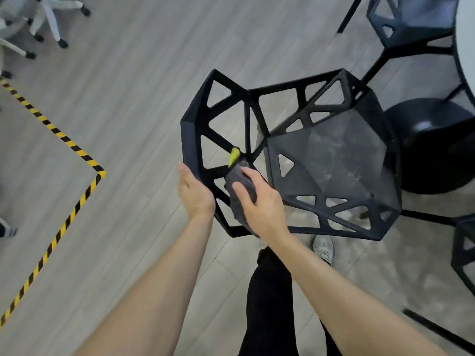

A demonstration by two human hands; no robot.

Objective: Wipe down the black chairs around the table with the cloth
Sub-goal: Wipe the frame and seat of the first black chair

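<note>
Black chair (331, 160): angular frame with triangular cut-outs, seen from above in the middle of the view, standing on a pale wood-plank floor (133, 80); backrest toward the left, dusty, scuffed seat panel facing right toward a round black table base (431, 140). Cloth (241, 191): dark grey, bunched, pressed against the chair where backrest meets seat; its long axis runs from lower right to upper left, with a yellow-green tag (234, 155) at the upper end pointing up and away from the person. Right hand (259, 204): fingers curled over the cloth, grasping it against the frame. Left hand (195, 194): on the outer edge of the backrest, fingers hidden behind the frame, palm against the rim, so whether it clasps or merely steadies cannot be told. Second black chair (411, 19): same pattern, upper right, beside the white table edge (466, 47). Third black chair (465, 253): partly visible at right edge. Yellow-and-black striped tape (59, 134): on the floor at left, forming a corner. White office-chair base (51, 19): castors, upper left. Person's dark trouser leg (270, 304) and grey shoe (323, 249): below the chair.
</note>
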